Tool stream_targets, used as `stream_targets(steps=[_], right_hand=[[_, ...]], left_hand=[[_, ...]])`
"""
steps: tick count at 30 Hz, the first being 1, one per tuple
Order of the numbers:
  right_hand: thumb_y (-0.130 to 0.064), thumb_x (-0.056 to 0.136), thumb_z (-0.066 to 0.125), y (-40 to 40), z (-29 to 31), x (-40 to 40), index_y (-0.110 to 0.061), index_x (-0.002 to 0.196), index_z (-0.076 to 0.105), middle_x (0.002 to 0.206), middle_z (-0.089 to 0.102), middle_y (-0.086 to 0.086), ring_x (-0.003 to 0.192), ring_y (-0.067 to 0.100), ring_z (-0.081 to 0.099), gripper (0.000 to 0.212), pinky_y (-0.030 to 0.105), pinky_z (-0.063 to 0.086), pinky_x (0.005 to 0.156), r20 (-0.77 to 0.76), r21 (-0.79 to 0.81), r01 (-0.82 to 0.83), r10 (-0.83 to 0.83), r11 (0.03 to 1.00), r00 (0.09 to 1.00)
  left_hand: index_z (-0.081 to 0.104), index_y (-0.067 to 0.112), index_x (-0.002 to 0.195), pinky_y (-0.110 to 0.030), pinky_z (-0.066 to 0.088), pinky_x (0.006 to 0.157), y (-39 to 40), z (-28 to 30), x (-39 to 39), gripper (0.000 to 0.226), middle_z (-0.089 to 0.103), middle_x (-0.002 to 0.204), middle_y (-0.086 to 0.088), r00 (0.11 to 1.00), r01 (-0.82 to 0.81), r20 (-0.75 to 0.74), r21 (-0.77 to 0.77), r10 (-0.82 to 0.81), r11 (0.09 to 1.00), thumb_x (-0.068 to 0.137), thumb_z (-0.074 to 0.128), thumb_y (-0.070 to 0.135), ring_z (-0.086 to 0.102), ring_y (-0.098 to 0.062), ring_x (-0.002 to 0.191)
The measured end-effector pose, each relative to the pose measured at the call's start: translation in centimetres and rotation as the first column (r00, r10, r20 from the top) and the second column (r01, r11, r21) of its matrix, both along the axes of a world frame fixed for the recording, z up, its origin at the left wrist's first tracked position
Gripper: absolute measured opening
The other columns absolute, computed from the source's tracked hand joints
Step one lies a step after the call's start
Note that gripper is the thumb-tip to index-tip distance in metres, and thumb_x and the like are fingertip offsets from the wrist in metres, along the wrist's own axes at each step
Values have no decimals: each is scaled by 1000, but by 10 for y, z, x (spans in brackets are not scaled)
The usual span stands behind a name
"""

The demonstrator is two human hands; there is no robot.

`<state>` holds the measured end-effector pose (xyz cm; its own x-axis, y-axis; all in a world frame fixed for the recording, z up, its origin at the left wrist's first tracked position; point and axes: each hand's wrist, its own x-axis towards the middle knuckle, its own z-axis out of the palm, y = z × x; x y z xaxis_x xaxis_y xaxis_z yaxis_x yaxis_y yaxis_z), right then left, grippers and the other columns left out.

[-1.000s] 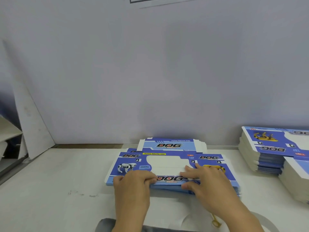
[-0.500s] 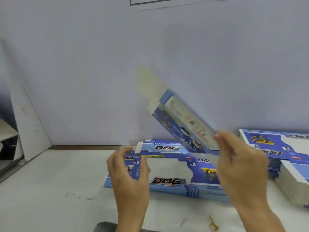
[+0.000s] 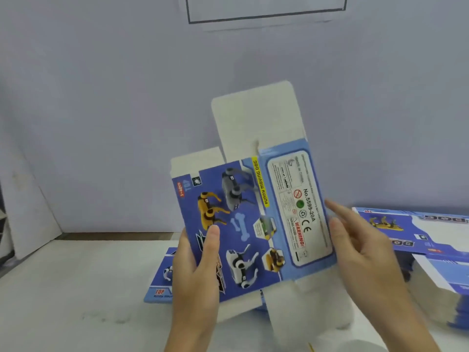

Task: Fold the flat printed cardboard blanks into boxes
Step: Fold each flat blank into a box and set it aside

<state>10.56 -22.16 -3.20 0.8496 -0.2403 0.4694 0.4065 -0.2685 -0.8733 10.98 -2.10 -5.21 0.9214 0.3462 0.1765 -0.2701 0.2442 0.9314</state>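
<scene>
A flat blue printed cardboard blank (image 3: 253,219) with robot-dog pictures is held upright in the air in front of me, white flaps sticking out above and below. My left hand (image 3: 196,270) grips its lower left edge, thumb on the printed face and fingers behind. My right hand (image 3: 360,252) holds its right edge, fingers mostly straight along it. Under the lifted blank, a low stack of flat blanks (image 3: 160,285) lies on the white table (image 3: 76,288), mostly hidden.
A taller stack of blanks (image 3: 416,229) stands at the right, with another pile (image 3: 446,283) nearer the front right corner. A grey wall (image 3: 127,97) rises just behind the table. A white board (image 3: 30,214) leans at the left.
The top blank went from flat on the stack to lifted by my right hand, then turned upright facing me. My left hand left the stack and took its left edge.
</scene>
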Motion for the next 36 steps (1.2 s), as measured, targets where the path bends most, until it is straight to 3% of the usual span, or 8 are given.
stream_targets(steps=[3, 9, 14, 22, 25, 28, 32, 36], right_hand=[[-54, 81, 48, 12, -4, 1, -44, 126, 56, 104, 67, -33, 99, -12, 62, 47, 10, 53, 60, -14, 66, -77, 78, 995, 997], [-54, 79, 54, 28, -3, -4, -50, 114, 52, 102, 63, -40, 96, -11, 63, 35, 9, 52, 62, 19, 13, -94, 94, 995, 995], [-60, 80, 53, 45, -3, -11, -40, 130, 56, 116, 70, -12, 104, 13, 70, 53, 39, 62, 75, -19, 85, -249, 251, 965, 968], [-47, 97, 54, 38, 14, 2, -28, 134, 58, 113, 71, -8, 85, 9, 68, 42, 17, 53, 74, -158, 156, -440, 462, 885, 873], [-79, 68, 60, 41, 19, -10, -55, 127, 47, 113, 67, -26, 99, -6, 66, 65, 9, 53, 67, -49, 39, -314, 316, 949, 948], [-76, 67, 67, 35, 13, -14, -64, 124, 36, 102, 65, -35, 95, -11, 65, 66, 13, 55, 63, -14, 59, -220, 222, 974, 975], [-65, 64, 79, 25, 5, -9, -49, 131, 47, 104, 73, -17, 91, 9, 74, 76, 26, 61, 68, -83, 129, -326, 338, 937, 938], [-59, 70, 72, 21, 0, -12, -41, 127, 57, 121, 71, -1, 104, 20, 72, 61, 32, 60, 81, -133, 153, -529, 548, 835, 826]], left_hand=[[57, 41, 109, -21, 55, 49, 1, -1, -2, 45, 74, 93, 15, 1000, 3, -4, -3, -3, 1000, 67, 61, 57, 74, -6, 86], [50, 43, 111, -20, 56, 53, 0, 4, -9, 51, 72, 98, 19, 994, 56, 95, 23, -58, 998, 64, 64, 55, 73, -6, 91], [49, 45, 118, -24, 60, 62, -12, 8, -15, 56, 73, 107, 14, 965, 226, 141, -13, -222, 974, 66, 68, 54, 74, -13, 94], [52, 31, 123, -30, 61, 63, -4, 14, -13, 70, 74, 107, 7, 982, 94, 162, -3, -93, 996, 60, 73, 54, 75, -18, 92], [53, 32, 124, -27, 60, 62, -9, 21, -18, 67, 74, 105, 9, 968, 94, 225, 81, -110, 992, 63, 76, 48, 75, -16, 90], [54, 38, 118, -28, 61, 62, -13, 28, -23, 51, 74, 107, 9, 953, 176, 229, 123, -200, 977, 72, 71, 51, 75, -16, 92], [54, 35, 103, -42, 61, 65, 6, 38, -25, 39, 72, 112, -7, 938, 285, 203, 4, -280, 958, 74, 74, 51, 75, -31, 89], [49, 46, 122, -45, 61, 65, 14, 47, -29, 58, 72, 116, -4, 912, 329, 244, 47, -331, 943, 72, 76, 49, 75, -34, 90]])
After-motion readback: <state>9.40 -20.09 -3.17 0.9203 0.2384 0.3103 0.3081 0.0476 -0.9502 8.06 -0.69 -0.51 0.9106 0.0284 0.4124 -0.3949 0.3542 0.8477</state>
